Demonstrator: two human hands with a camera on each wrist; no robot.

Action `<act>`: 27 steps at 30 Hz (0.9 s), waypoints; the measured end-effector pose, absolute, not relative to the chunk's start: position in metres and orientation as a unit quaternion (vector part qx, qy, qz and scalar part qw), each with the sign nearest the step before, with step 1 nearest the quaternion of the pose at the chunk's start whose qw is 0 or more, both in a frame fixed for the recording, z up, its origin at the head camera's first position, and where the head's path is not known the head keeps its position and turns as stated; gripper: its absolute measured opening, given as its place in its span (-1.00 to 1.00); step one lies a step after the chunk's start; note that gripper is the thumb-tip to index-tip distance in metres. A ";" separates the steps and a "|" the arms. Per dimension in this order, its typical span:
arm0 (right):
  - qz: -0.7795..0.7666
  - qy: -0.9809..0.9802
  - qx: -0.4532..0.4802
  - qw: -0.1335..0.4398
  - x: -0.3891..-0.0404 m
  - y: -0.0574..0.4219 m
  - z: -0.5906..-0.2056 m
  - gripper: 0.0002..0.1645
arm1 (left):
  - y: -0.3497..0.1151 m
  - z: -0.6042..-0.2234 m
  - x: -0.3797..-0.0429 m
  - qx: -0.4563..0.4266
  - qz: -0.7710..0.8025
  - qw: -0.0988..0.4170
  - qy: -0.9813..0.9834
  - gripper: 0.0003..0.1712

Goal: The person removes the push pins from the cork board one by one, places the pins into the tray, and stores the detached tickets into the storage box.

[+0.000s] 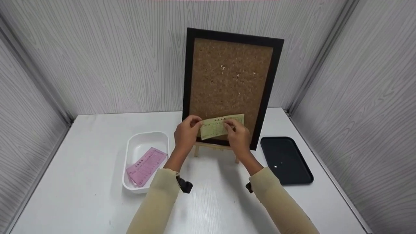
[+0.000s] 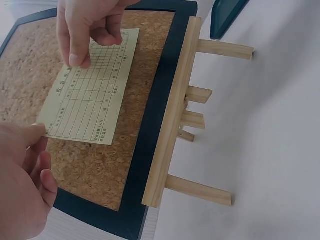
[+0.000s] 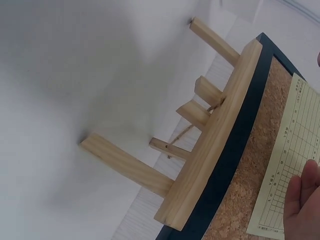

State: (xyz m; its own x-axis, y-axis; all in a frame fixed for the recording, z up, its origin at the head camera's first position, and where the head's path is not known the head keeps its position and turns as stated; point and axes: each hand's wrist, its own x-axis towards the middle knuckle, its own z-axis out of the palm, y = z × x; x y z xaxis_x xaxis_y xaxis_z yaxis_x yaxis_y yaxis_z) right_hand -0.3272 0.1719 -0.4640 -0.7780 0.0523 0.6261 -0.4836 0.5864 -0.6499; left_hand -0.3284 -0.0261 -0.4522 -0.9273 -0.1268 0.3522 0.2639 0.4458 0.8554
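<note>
A pale yellow printed receipt slip [image 1: 213, 128] lies slightly tilted against the lower part of the framed cork board [image 1: 230, 74]. My left hand [image 1: 187, 133] pinches the slip's left end between thumb and fingers; in the left wrist view that thumb [image 2: 35, 131] is over its corner. My right hand [image 1: 239, 135] has thumb and forefinger pinched together at the slip's upper edge, near the printed heading. In the left wrist view its other fingers [image 2: 107, 36] curl over the ruled grid. I cannot tell whether something small sits between those right fingertips.
The board leans on a small wooden easel [image 2: 172, 115] whose legs stand on the white table [image 1: 208, 201]. Left of it, a white tub [image 1: 146, 138] holds pink slips [image 1: 148, 165]. A dark tray [image 1: 287, 156] with a couple of tiny shiny pieces lies right. Walls enclose the table.
</note>
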 end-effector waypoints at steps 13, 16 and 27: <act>0.444 -0.826 0.153 0.311 -0.315 0.190 -0.464 -0.82 | -0.046 -0.449 -0.305 -0.037 -0.551 0.202 -0.809 -0.87; 0.453 -0.826 0.156 0.298 -0.311 0.196 -0.465 -0.81 | -0.052 -0.448 -0.297 -0.031 -0.559 0.198 -0.804 -0.87; 0.434 -0.846 0.112 0.288 -0.295 0.234 -0.482 -0.82 | -0.084 -0.448 -0.269 0.014 -0.574 0.191 -0.796 -0.83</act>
State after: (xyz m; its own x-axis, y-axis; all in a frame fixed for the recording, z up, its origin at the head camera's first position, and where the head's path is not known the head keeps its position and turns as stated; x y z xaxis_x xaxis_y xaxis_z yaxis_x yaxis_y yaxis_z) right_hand -0.2946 0.2344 -0.4821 -0.8087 0.0600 0.5851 -0.4399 0.5986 -0.6694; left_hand -0.2689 -0.0841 -0.4477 -0.9268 -0.2407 0.2883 0.1972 0.3416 0.9189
